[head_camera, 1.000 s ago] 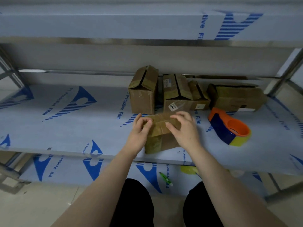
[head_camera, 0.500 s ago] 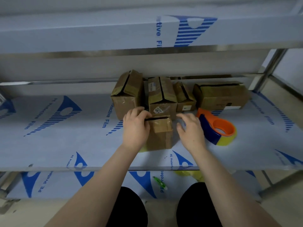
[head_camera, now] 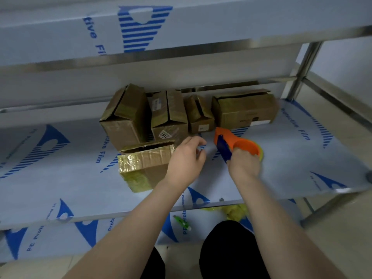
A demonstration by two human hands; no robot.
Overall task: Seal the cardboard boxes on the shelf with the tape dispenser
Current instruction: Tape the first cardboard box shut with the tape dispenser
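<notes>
Since the right hand (head_camera: 244,166) has its fingers curled on the near end of the tape dispenser (head_camera: 237,146) (blurred, so exact finger placement can't be made out), the tool is taken up but no tape is on yet. It sits on the shelf (head_camera: 60,178) just right of the front box (head_camera: 145,166), whose top flaps show a dark gap. The left hand (head_camera: 186,160) hovers between box and dispenser w/ fingers loosely bent, holding nothing. Four more boxes (head_camera: 169,117) stand in a row at the back, touching or nearly so. Main risk: nobody's holding the front box, so the first pull of tape would prob. drag or tip it across the slick film. W/ the flaps not pressed shut, the strip could also bridge the gap or wrinkle. The left fingers are near the dispenser's front end too, so a quick swing could catch them, and loose tape could stick to the film. Vs. half a sec ago: the left hand was gripping the box's top left edge and has let go and crossed to its right side. The right hand, then open beside the box, has gone to the dispenser, which lay untouched.
</notes>
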